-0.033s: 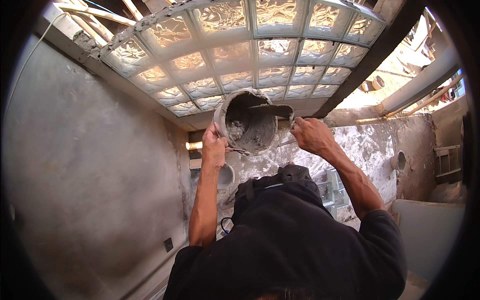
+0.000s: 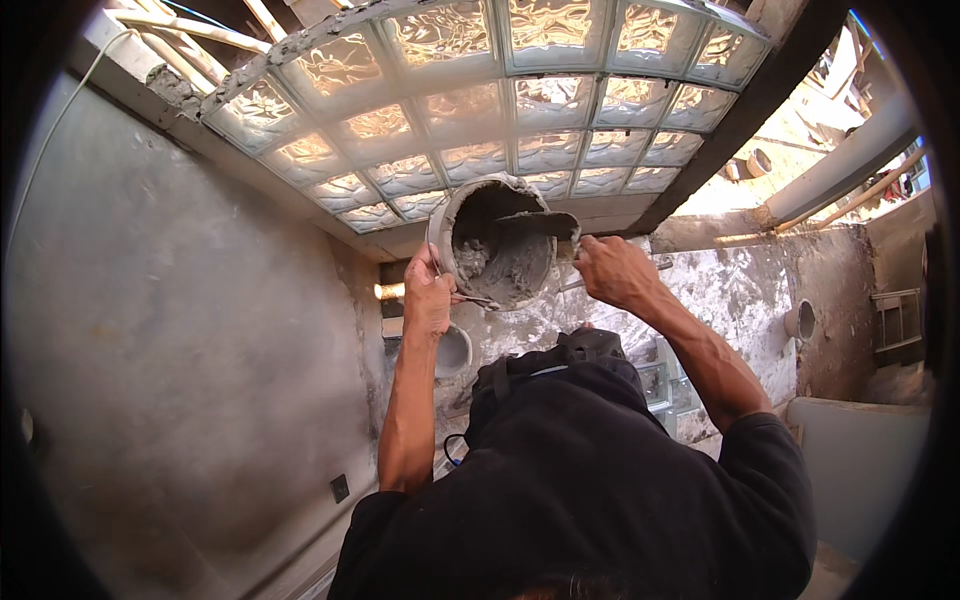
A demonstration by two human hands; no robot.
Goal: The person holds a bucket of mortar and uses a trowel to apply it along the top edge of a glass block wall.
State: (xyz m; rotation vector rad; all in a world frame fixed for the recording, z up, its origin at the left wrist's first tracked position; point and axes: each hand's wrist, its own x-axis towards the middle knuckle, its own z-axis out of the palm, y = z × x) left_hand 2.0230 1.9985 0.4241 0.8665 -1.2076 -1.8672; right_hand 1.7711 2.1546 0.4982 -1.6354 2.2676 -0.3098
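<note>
Before the far glass-block wall point(image 2: 465, 107) I see a bucket point(image 2: 447, 235), likely heavy with soft mortar point(image 2: 505, 277) and best held by its rim, where the fingers of the left hand point(image 2: 430, 297) curl closed. The right hand's point(image 2: 617, 271) fingers wrap round a trowel point(image 2: 535, 224); a grey wall point(image 2: 200, 300) rises left, stained floor point(image 2: 735, 320) below.

In the bucket point(image 2: 447, 235) at our left hand point(image 2: 430, 292), we see rough, lumpy mortar point(image 2: 503, 277); the trowel point(image 2: 540, 226) beside our right hand point(image 2: 612, 268) looks matt, mortar-coated. Beyond both, glass blocks point(image 2: 445, 35) gleam, glossy and rippled.
</note>
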